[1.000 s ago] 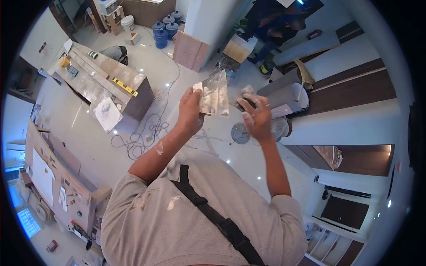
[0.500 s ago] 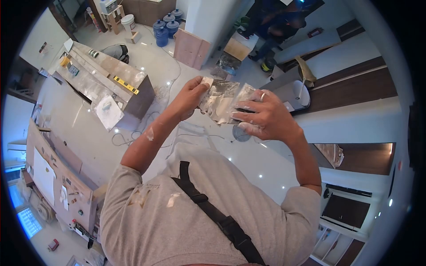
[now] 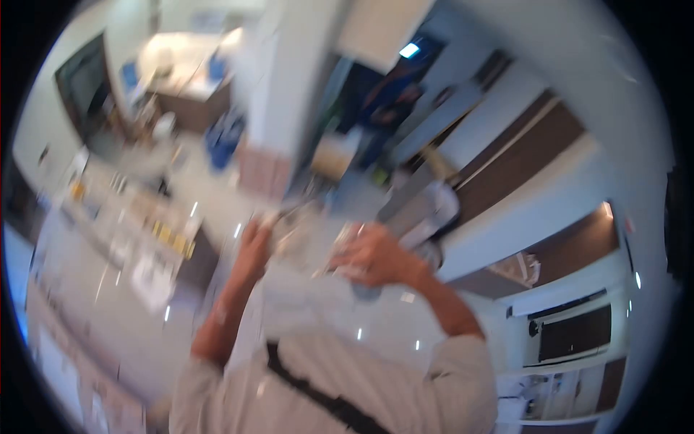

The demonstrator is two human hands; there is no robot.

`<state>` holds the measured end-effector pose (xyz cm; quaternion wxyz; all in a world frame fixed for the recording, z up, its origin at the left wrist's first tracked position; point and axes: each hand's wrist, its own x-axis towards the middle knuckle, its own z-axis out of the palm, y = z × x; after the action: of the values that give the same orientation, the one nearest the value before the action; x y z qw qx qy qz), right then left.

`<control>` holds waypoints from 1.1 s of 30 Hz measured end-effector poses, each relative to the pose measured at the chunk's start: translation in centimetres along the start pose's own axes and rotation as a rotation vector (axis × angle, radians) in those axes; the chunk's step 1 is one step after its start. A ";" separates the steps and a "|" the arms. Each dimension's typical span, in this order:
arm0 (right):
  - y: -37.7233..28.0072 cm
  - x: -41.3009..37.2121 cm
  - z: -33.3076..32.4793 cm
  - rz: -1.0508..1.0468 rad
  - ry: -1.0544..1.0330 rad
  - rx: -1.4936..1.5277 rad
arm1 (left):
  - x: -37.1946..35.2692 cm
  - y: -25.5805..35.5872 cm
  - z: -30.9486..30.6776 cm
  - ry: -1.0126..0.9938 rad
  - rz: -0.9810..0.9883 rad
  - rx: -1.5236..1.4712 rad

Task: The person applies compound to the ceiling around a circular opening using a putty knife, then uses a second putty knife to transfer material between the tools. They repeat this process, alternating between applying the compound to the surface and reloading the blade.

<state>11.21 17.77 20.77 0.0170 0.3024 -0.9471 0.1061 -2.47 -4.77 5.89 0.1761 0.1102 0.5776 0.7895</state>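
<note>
Motion smears this view. My left hand [image 3: 253, 249] is closed on the edge of a flat putty plate [image 3: 295, 235], which carries pale putty. To its right, my right hand [image 3: 376, 254] grips a thin putty scraper [image 3: 343, 237], fingers laid over its face. A gap shows between the plate and the scraper. Both hands are raised in front of my chest, above the glossy floor.
On the left stands a workbench [image 3: 200, 260] with a yellow spirit level [image 3: 172, 239] on it. Blue water jugs [image 3: 225, 141] and a pinkish board [image 3: 262, 172] are farther back. A person [image 3: 387, 112] in dark clothes is beyond the pillar [image 3: 285, 79].
The scraper has come away from the plate, and my hands have separated. My head view has tilted up, showing more of the room, and the picture has blurred.
</note>
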 end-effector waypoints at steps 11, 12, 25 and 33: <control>-3.1 -3.1 -18.8 0.152 1.858 -0.509 | 1.4 -1.8 0.9 -0.198 -0.033 -0.441; -4.6 -3.0 -21.5 0.078 1.934 -0.554 | 1.3 -1.5 1.2 -0.219 -0.006 -0.447; -11.0 -1.7 -36.8 -0.439 2.274 -0.539 | 0.5 1.4 0.0 -0.238 0.020 -0.351; -10.3 10.2 -39.6 -0.284 2.461 -1.063 | -0.4 -1.2 -3.4 -0.118 -0.068 -0.323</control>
<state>7.55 12.14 62.38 0.9742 0.0632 -0.2037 -0.0732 -3.26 -7.56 3.75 0.2514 0.1070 0.4354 0.8577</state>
